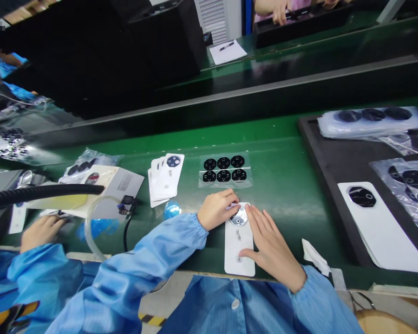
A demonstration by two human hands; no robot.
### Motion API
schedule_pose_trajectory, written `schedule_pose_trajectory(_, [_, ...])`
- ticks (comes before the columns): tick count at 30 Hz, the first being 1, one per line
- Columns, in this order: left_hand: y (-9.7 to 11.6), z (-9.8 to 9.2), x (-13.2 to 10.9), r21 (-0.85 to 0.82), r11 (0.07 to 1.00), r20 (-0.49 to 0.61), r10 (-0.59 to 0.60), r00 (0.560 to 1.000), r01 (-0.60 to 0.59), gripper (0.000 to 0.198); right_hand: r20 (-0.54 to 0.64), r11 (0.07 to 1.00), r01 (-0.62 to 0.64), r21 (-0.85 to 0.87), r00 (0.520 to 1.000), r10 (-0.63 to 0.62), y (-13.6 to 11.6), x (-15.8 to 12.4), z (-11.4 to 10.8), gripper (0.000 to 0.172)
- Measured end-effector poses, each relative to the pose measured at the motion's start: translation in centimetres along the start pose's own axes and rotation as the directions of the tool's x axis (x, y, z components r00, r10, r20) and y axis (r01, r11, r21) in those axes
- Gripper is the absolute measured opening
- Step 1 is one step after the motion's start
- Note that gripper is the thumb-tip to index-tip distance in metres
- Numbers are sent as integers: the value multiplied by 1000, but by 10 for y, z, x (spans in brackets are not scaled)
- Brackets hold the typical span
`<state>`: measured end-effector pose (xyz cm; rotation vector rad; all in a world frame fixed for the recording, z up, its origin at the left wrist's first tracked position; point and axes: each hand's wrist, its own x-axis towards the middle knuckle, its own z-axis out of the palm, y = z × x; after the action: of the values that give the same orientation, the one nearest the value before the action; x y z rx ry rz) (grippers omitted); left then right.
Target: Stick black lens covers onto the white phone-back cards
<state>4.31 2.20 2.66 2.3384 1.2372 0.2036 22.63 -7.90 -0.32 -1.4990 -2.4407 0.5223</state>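
In front of me on the green bench lies a white phone-back-shaped card point(239, 260) with small dark print. At its top end sits a shiny round camera lens cover point(238, 216). My left hand point(218, 209) is bent over the upper left corner, fingers and thumb drawn together at the edge of the lens cover. My right hand point(270, 241) lies along the card's right side, fingers stretched out and thumb across the print, with fingertips beside the lens cover. Beyond my hands is a clear sheet point(200, 171) of several black lens covers.
A fanned stack of white cards point(165, 183) lies left, near a blue round film point(172, 209). A black hose point(45, 192) juts in from the left, by a co-worker's hand point(43, 232). At right, a dark tray point(329, 185) holds white cards point(386, 232) and bagged lens covers point(372, 123).
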Motion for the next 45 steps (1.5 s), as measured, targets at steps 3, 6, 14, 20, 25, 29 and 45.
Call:
schedule_pose_trajectory(3, [0, -2, 0, 9, 1000, 24, 14, 1000, -15, 13, -9, 1000, 0, 10, 1000, 0, 0, 0, 0, 110])
schedule_pose_trajectory(6, [-3, -3, 2, -15, 1000, 49, 26, 998, -25, 12, -28, 1000, 7, 18, 1000, -6, 0, 0, -1, 109])
schedule_pose_trajectory(14, [-10, -2, 10, -39, 998, 94, 45, 995, -42, 9, -14, 1000, -6, -22, 1000, 6, -3, 2, -3, 114])
schedule_pose_trajectory(20, [-6, -4, 9, 65, 995, 134, 67, 989, -76, 9, 3, 999, -20, -28, 1000, 20, -3, 2, -3, 118])
schedule_pose_trajectory(25, [2, -2, 8, 195, 975, 151, 75, 986, -104, 10, 7, 999, -39, -15, 999, 39, -6, 2, -5, 125])
schedule_pose_trajectory(29, [6, 6, 3, 307, 945, 127, 77, 989, -113, 7, 5, 999, -38, 0, 999, 38, -7, 2, -6, 128])
schedule_pose_trajectory(45, [3, 24, -21, 461, 844, 41, 286, 957, -272, 11, 14, 997, -61, -41, 998, 62, -15, 5, -9, 126])
